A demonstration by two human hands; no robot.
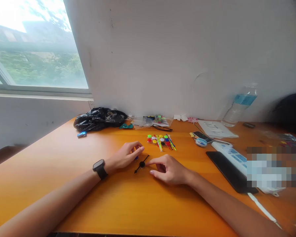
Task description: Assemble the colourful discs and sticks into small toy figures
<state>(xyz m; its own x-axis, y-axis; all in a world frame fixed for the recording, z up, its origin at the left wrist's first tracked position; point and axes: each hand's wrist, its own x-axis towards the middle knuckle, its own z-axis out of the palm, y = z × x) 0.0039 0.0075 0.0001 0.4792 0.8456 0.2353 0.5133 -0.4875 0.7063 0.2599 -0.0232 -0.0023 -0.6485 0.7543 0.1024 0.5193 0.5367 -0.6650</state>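
Note:
My left hand, with a dark watch on its wrist, rests on the orange table with its fingers curled round a small blue and yellow piece I can barely make out. My right hand lies beside it, fingers curled, its fingertips touching a thin black stick with a black round disc on it, which lies on the table between both hands. Just beyond the hands sits a cluster of small coloured discs and coloured sticks.
A black plastic bag lies at the back left, clear packets by the wall. To the right are a phone, a white power strip, papers, a tape roll and a water bottle.

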